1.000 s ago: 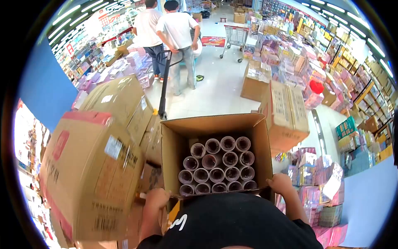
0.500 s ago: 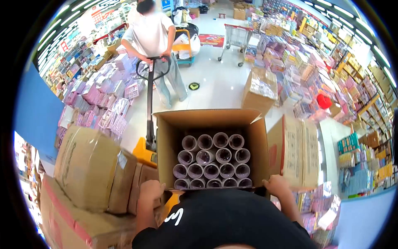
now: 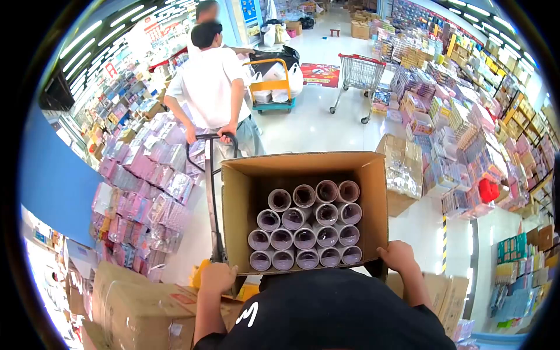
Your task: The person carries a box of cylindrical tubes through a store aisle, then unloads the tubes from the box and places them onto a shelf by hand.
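Both hands, left (image 3: 217, 277) and right (image 3: 398, 256), grip the near corners of the open carton (image 3: 304, 166) | carton: between them, against the black shirt (image 3: 332, 312), clear tubes (image 3: 304, 238) upright inside | beyond: pallet-jack handle (image 3: 211, 186), held by a person in white (image 3: 213, 87) | farther: shopping cart (image 3: 360, 76), goods stacks (image 3: 149, 192) at left

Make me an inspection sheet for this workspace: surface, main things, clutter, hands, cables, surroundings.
Surface: pale, shiny floor; what lies directly under the open box is hidden.
Main things: the box holds clear round tubes in four rows, ends showing.
Clutter: brown cartons at lower left; taped carton beyond the box's right side.
Hands: left hand and right hand grip the near rim, one at each corner.
Cables: nothing seen.
Surroundings: person in a white shirt holding a long black handle; shopping cart; stacked goods on both sides.
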Motion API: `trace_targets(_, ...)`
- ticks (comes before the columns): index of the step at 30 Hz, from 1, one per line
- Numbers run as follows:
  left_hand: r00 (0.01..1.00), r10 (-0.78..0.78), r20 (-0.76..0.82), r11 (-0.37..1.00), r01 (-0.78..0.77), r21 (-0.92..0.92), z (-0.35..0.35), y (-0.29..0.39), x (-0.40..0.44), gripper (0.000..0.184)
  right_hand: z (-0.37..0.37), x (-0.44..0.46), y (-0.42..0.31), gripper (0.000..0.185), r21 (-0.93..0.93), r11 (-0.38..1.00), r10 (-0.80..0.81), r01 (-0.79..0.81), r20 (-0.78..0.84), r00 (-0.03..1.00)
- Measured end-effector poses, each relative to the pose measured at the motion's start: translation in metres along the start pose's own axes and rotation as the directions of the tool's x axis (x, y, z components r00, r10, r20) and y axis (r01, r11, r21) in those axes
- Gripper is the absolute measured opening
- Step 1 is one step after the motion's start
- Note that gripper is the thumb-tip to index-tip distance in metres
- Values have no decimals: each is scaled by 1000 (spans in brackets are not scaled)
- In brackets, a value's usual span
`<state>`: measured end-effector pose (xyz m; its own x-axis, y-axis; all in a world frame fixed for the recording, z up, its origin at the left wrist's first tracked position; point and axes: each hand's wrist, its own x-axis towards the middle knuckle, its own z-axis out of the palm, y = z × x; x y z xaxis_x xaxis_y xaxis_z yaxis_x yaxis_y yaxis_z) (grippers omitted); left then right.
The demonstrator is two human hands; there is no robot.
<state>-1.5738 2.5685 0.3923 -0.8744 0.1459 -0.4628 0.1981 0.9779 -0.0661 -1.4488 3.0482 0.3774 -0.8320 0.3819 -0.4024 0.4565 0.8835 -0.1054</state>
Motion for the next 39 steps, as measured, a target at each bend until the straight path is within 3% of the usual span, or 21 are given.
trace_targets(3, 999, 18, 35, 1000, -18, -2, -13, 8, 73, 54, -15, 70, -7, 44, 7, 1000, 8, -8, -36, 999)
trace_targets(7, 993, 100, -54, 994, -103, -48, -72, 32, 209, 56, -50, 184, -17, 45, -24, 999, 25, -24, 5, 1000)
trace_targets(11, 963, 269, 22, 962, -269, 38, -144, 43, 332, 54, -92, 252, -25, 50, 3, 995, 99, -99, -13, 995)
trace_targets(13, 949, 303, 89, 948, -309, 75, -178, 55, 372, 56, -117, 268, -36, 49, 92, 974, 205, -205, 10, 979)
trace_targets(15, 943, 315, 103, 943, -324, 80, -204, 75, 414, 57, -149, 310, -36, 48, 95, 974, 209, -208, -9, 978)
trace_targets(17, 952, 296, 82, 950, -302, 74, -217, 87, 450, 55, -166, 351, -38, 46, 49, 977, 209, -206, -73, 975)
trace_targets(23, 953, 285, 106, 955, -291, 50, -274, 151, 600, 57, -210, 515, -14, 42, 75, 982, 181, -175, -69, 981)
trace_targets(26, 962, 263, 66, 963, -266, 40, -315, 179, 658, 57, -269, 610, -16, 42, 61, 996, 76, -68, -134, 988)
trace_targets(29, 987, 152, 49, 987, -154, 50, -365, 205, 696, 55, -332, 706, -11, 42, 43, 999, 29, -26, -63, 998)
trace_targets(31, 995, 96, -31, 995, -96, -22, -389, 210, 723, 54, -350, 768, -6, 41, 4, 998, -58, 59, -84, 995)
trace_targets(32, 997, 59, -56, 998, -57, 31, -422, 228, 728, 53, -361, 798, -5, 41, -9, 997, -78, 78, -96, 992)
trace_targets(34, 999, 25, -46, 1000, -25, -14, -455, 243, 765, 53, -396, 859, -11, 41, -54, 992, -120, 114, -114, 986)
trace_targets(37, 998, -24, -57, 997, 20, -73, -464, 254, 833, 53, -453, 938, -34, 41, -37, 995, -95, 90, -132, 987)
trace_targets(39, 999, -18, -34, 995, 15, -97, -466, 253, 878, 52, -481, 993, -55, 42, -134, 979, -160, 152, -56, 986)
